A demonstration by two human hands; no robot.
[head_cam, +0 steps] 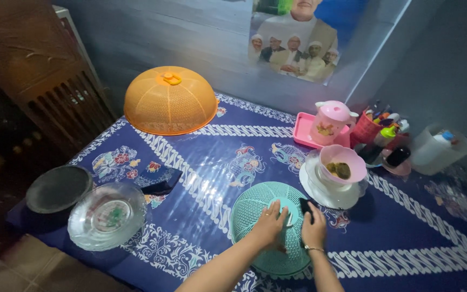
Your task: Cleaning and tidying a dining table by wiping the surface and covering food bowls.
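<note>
A teal mesh food cover [255, 208] lies dome-up on the blue patterned tablecloth [217, 162] near the front edge. My left hand [269, 224] rests flat on top of the dome, fingers spread. My right hand [313, 227] is beside it on the cover's right side, and a small dark object [305, 205] sticks out above its fingers; whether the hand grips it is unclear.
An orange mesh food cover [169, 101] stands at the back left. A pink bowl [342, 163] sits on white plates at right, behind it a pink jug [329, 122] on a pink tray. A glass lid [106, 215] and dark pot [58, 189] sit at front left.
</note>
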